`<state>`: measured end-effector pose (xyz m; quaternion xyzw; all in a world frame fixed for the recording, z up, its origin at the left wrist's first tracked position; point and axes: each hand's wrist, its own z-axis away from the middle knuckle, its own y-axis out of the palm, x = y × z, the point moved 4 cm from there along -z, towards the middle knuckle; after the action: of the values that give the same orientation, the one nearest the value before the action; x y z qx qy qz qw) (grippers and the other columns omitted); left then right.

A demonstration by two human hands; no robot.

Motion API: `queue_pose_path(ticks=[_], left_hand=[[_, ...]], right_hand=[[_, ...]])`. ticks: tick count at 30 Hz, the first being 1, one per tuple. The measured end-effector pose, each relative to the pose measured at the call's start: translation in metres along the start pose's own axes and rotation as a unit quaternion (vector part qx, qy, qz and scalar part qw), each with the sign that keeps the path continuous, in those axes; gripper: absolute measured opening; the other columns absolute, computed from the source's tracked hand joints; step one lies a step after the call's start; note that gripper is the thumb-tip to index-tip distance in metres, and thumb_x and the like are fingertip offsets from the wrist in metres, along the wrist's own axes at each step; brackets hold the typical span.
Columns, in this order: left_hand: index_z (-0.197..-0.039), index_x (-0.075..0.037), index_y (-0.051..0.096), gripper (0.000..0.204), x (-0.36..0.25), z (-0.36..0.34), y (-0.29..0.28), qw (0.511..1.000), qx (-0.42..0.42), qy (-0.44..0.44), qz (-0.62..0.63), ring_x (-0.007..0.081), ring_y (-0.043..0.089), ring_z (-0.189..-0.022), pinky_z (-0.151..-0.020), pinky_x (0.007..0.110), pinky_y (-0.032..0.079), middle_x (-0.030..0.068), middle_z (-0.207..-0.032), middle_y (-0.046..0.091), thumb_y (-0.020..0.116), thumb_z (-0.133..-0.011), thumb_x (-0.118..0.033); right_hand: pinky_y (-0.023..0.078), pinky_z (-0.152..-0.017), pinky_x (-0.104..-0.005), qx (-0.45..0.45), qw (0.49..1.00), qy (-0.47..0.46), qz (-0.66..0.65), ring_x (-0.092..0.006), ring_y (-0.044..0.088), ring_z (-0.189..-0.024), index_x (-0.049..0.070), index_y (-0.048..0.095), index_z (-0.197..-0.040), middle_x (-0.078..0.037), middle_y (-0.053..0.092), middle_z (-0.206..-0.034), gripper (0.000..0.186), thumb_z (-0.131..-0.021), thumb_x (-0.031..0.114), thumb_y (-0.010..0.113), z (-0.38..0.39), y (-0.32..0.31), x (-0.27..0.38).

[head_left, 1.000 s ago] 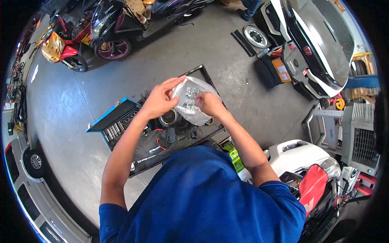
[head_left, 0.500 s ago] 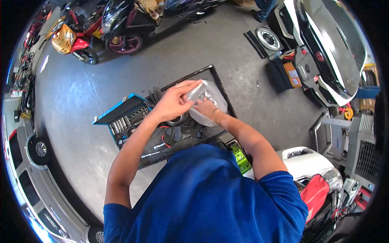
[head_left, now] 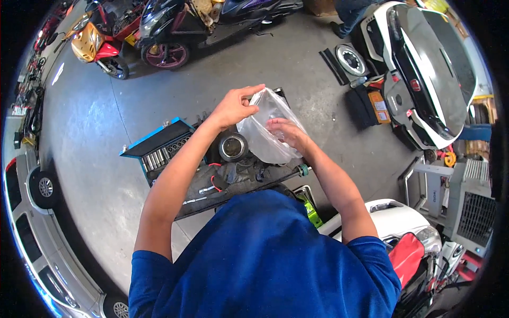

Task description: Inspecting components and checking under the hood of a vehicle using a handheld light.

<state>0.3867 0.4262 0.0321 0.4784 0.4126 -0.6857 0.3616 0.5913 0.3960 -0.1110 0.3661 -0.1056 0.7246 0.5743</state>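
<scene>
A clear plastic bag (head_left: 270,143) hangs over the work tray. My left hand (head_left: 234,110) is closed on its upper edge, thumb and fingers pinching the film. At the mouth of the bag is my right hand (head_left: 289,131), its fingers stretched toward the left and partly apart; nothing shows in them. Small shiny shapes show faintly through the film, too blurred to name. Left of the bag stands a round dark metal part (head_left: 233,147) with an open top. A dark shaft with a green ringed end (head_left: 303,170) lies below my right wrist.
An open blue socket set (head_left: 159,153) sits at the tray's left, and a ratchet wrench (head_left: 208,189) lies near the front edge (head_left: 196,210). Parked scooters (head_left: 164,53) stand beyond, a white car bumper (head_left: 384,212) is at the right, and a person's leg (head_left: 347,21) shows at the far right.
Both hands have risen a little, and the bag is stretched taller. My right hand has drawn back from deeper in the bag to its mouth. The round metal part is now uncovered.
</scene>
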Motion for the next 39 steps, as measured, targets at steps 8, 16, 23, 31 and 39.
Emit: queue_pose_path(ticks=[8, 16, 23, 31, 39], left_hand=[[-0.141, -0.014, 0.058, 0.066, -0.001, -0.001, 0.0, 1.0, -0.012, 0.0, -0.018, 0.0048, 0.036, -0.058, -0.054, 0.025, 0.038, -0.0058, -0.065, 0.046, 0.068, -0.076, -0.008], [-0.142, -0.015, 0.057, 0.065, 0.002, -0.002, 0.003, 0.999, 0.0, -0.013, 0.037, 0.0044, 0.04, -0.056, -0.055, 0.024, 0.039, -0.0057, -0.062, 0.046, 0.068, -0.078, -0.007], [-0.142, -0.015, 0.057, 0.065, -0.001, 0.001, 0.005, 1.0, 0.005, -0.008, 0.017, 0.0046, 0.041, -0.056, -0.054, 0.025, 0.039, -0.0057, -0.062, 0.045, 0.068, -0.078, -0.007], [-0.142, -0.015, 0.057, 0.065, 0.007, 0.0, 0.005, 0.999, 0.0, 0.002, 0.045, 0.0043, 0.042, -0.057, -0.054, 0.024, 0.039, -0.0061, -0.063, 0.045, 0.068, -0.079, -0.007], [-0.142, -0.013, 0.057, 0.064, 0.01, -0.001, 0.002, 0.998, -0.017, -0.022, 0.057, 0.0038, 0.043, -0.058, -0.056, 0.024, 0.042, -0.0043, -0.069, 0.055, 0.067, -0.079, -0.003]], right_hand=[[0.051, -0.076, -0.0327, -0.065, 0.989, -0.089, -0.096, -0.0145, 0.064, -0.088, 0.015, 0.058, -0.112, 0.0, 0.066, -0.099, 0.033, -0.085, 0.02, 0.074, -0.002, -0.002, -0.004], [0.054, -0.067, -0.0288, -0.007, 0.963, -0.096, -0.252, -0.0192, 0.067, -0.083, 0.013, 0.055, -0.127, -0.008, 0.066, -0.109, 0.044, -0.088, 0.023, 0.071, 0.0, -0.001, 0.002], [0.057, -0.074, -0.0321, 0.054, 0.941, -0.12, -0.311, -0.0244, 0.067, -0.1, 0.012, 0.055, -0.13, -0.008, 0.065, -0.115, 0.05, -0.087, 0.026, 0.075, -0.001, 0.017, -0.004], [0.054, -0.063, -0.0262, 0.003, 0.975, -0.069, -0.213, -0.0148, 0.067, -0.088, 0.012, 0.059, -0.118, -0.001, 0.065, -0.101, 0.036, -0.086, 0.02, 0.074, -0.008, 0.015, 0.008], [0.036, -0.049, -0.0194, -0.051, 0.997, -0.05, 0.013, -0.0051, 0.051, -0.062, 0.012, 0.069, -0.101, 0.005, 0.06, -0.08, 0.023, -0.085, 0.028, 0.074, 0.028, 0.015, 0.011]])
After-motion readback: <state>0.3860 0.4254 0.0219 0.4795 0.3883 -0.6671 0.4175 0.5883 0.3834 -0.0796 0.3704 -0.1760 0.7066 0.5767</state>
